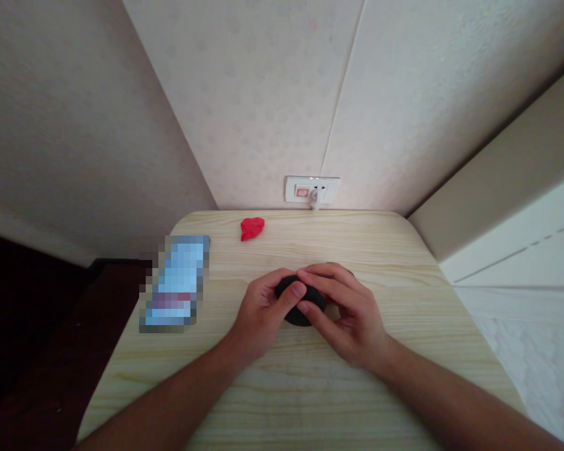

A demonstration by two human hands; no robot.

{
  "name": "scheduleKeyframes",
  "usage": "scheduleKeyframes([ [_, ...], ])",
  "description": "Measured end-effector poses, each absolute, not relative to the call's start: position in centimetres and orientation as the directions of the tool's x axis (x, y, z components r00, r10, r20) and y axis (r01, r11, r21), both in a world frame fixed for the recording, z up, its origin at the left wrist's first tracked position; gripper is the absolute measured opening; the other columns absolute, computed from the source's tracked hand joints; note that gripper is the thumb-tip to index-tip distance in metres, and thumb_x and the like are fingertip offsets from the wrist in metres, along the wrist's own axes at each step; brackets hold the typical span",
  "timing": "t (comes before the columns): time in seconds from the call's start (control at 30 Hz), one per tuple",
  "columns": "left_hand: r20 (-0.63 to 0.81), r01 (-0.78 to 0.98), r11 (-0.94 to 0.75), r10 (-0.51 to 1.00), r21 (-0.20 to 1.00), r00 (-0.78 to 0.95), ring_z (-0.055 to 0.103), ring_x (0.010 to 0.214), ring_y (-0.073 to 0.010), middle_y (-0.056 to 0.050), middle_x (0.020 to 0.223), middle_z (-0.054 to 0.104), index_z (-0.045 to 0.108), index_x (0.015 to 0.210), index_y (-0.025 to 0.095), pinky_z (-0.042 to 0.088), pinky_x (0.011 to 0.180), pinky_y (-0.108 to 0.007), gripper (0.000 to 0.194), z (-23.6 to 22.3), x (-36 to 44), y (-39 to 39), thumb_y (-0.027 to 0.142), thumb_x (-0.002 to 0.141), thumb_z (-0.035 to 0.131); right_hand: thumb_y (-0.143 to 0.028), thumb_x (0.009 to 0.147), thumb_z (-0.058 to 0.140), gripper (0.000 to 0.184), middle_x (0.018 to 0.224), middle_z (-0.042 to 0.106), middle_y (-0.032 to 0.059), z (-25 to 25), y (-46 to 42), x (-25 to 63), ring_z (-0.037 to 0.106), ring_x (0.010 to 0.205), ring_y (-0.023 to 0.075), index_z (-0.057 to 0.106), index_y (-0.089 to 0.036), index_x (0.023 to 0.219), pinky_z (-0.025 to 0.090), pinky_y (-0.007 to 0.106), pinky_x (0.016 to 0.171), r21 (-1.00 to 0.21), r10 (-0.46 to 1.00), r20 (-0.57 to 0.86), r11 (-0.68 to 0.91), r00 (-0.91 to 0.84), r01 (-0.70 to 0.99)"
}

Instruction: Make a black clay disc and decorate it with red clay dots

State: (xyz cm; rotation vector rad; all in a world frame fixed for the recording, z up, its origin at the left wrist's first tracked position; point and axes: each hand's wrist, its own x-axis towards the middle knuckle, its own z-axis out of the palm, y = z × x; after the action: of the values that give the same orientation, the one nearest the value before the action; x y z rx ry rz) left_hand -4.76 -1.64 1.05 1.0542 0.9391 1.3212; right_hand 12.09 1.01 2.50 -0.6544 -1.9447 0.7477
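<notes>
The red thing point(252, 228) lies on the table point(385, 250). The black thing point(297, 317) is to the right of it and nearer the person. Both hands grip it. The left hand point(264, 314) wraps its side, thumb on top. The right hand point(355, 313) pinches it with thumb and fingertips. I cannot tell if it touches the table. A dark edge point(352, 274) peeks out behind the right hand, too hidden to name.

What looks like a phone point(176, 275) is left of the red thing, well away from the hands. The black thing looks smooth and round, so it could slip if the thumbs push too hard. If one hand lets go too soon, it could tip and roll toward the red thing.
</notes>
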Motion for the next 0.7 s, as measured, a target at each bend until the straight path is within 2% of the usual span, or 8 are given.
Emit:
scheduleKeyframes([
  [0.13,-0.002,-0.383,0.018,0.999,0.923,0.041,0.067,0.09,-0.0201,-0.006,0.095,0.075,0.075,0.101,0.018,0.051,0.083,-0.03,0.025,0.7,-4.4,-1.6,0.039,0.087,0.076,-0.014,0.091,0.069,0.047,0.119,0.068,0.0102,2.3,1.0,12.1,0.067,0.105,0.0221,0.064,-0.027,0.136,0.062,0.035,0.084,-0.729,0.73,0.574,0.662,-0.37,0.176],
  [0.27,-0.032,-0.318,0.039,0.999,0.947,0.028,0.065,0.085,-0.0198,-0.007,0.092,0.074,0.075,0.098,0.015,0.051,0.077,-0.03,0.027,0.7,-4.3,-1.6,0.04,0.088,0.074,-0.019,0.091,0.071,0.053,0.123,0.067,0.0126,2.3,0.9,12.2,0.067,0.109,0.025,0.058,-0.026,0.142,0.063,0.039,0.086,-0.728,0.723,0.561,0.663,-0.404,0.175],
  [0.37,-0.028,-0.296,0.038,0.999,0.954,0.038,0.063,0.081,-0.0186,-0.005,0.086,0.072,0.075,0.094,0.015,0.05,0.075,-0.029,0.023,0.9,-4.5,-1.8,0.038,0.089,0.073,-0.02,0.091,0.071,0.048,0.122,0.068,0.012,2.3,0.9,12.2,0.067,0.11,0.0255,0.062,-0.026,0.138,0.061,0.042,0.09,-0.703,0.704,0.575,0.686,-0.416,0.188],
  [0.47,-0.019,-0.283,0.027,0.999,0.959,0.029,0.06,0.077,-0.016,-0.003,0.081,0.069,0.074,0.089,0.015,0.048,0.071,-0.026,0.021,1.2,-4.6,-1.9,0.036,0.089,0.073,-0.02,0.091,0.072,0.048,0.122,0.068,0.0117,2.3,0.9,12.2,0.067,0.108,0.0248,0.062,-0.026,0.138,0.062,0.04,0.089,-0.701,0.706,0.575,0.686,-0.413,0.196],
  [0.6,-0.028,-0.203,0.032,0.999,0.979,0.02,0.057,0.069,-0.0135,0.0,0.074,0.066,0.072,0.084,0.015,0.046,0.062,-0.023,0.021,1.8,-4.7,-1.9,0.036,0.088,0.073,-0.016,0.089,0.073,0.057,0.125,0.066,0.0124,2.3,0.9,12.3,0.064,0.115,0.0251,0.057,-0.025,0.143,0.059,0.041,0.096,-0.685,0.679,0.59,0.707,-0.437,0.173],
  [0.7,-0.016,-0.136,0.016,1.0,0.991,0.002,0.056,0.067,-0.0132,0.0,0.071,0.065,0.073,0.083,0.015,0.045,0.06,-0.023,0.021,2.1,-4.8,-2.0,0.035,0.088,0.073,-0.016,0.088,0.074,0.055,0.124,0.067,0.0114,2.3,0.9,12.3,0.065,0.113,0.0243,0.06,-0.024,0.14,0.058,0.04,0.095,-0.697,0.677,0.57,0.699,-0.466,0.163],
])
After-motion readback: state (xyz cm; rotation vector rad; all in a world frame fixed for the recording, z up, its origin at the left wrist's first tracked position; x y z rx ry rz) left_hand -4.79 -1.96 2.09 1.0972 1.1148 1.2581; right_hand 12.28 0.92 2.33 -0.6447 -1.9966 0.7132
